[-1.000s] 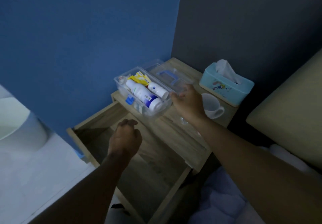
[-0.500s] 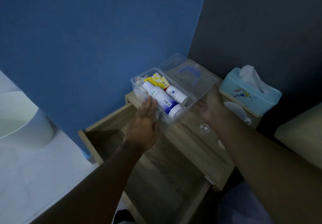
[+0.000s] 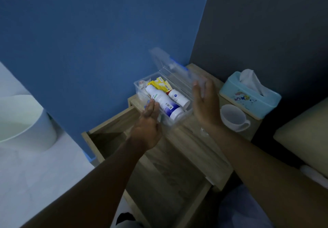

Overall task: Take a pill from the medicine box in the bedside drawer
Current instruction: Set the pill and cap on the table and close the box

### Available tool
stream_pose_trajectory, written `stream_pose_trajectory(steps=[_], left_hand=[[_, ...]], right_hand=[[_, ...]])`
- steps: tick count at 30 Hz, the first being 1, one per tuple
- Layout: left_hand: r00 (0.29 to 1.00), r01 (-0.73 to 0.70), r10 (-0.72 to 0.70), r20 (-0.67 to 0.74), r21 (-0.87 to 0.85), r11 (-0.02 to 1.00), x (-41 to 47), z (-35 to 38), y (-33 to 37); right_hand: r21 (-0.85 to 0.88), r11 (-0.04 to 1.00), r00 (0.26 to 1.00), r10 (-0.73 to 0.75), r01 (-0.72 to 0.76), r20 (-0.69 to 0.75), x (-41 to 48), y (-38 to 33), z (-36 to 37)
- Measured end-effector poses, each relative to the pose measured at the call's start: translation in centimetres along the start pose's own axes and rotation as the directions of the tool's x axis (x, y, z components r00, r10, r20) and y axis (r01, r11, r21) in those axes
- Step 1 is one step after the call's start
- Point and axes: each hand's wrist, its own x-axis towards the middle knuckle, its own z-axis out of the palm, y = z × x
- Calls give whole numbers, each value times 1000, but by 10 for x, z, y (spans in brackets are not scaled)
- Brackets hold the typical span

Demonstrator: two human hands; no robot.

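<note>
A clear plastic medicine box stands on top of the wooden bedside table. Inside lie a large white bottle with a blue band, a smaller white bottle and yellow packets. Its clear lid, with a blue handle, is tilted up and motion-blurred. My right hand grips the lid's right edge between thumb and fingers. My left hand lies flat and open against the box's near-left wall. The drawer below is pulled out, its inside dark.
A light blue tissue box and a white cup sit on the table to the right of the box. A small clear object lies by my right wrist. A white bin stands left, a beige cushion right.
The lid lay flat behind the box and now swings upward with my right hand on it. My left hand rose from over the drawer to the box's side.
</note>
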Motion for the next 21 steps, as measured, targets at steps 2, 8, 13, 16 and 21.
stream_pose_trajectory(steps=[2, 8, 13, 16, 21], left_hand=[[1000, -7, 7, -22, -22, 1000, -5, 1, -1], [978, 99, -122, -167, -141, 985, -16, 8, -12], [946, 225, -275, -170, -266, 938, -5, 12, -20], [916, 241, -338, -218, -376, 895, 3, 14, -19], [873, 268, -433, -225, -522, 810, 20, 23, -24]], right_hand=[[-44, 997, 998, -57, 59, 39, -16, 0, 7], [-320, 897, 947, -248, 305, 205, -63, 14, 30], [-484, 804, 937, -276, 346, 213, -56, 8, 35], [-517, 738, 895, -286, 433, 342, -51, 4, 37], [-576, 659, 873, -322, 484, 365, -60, 12, 38]])
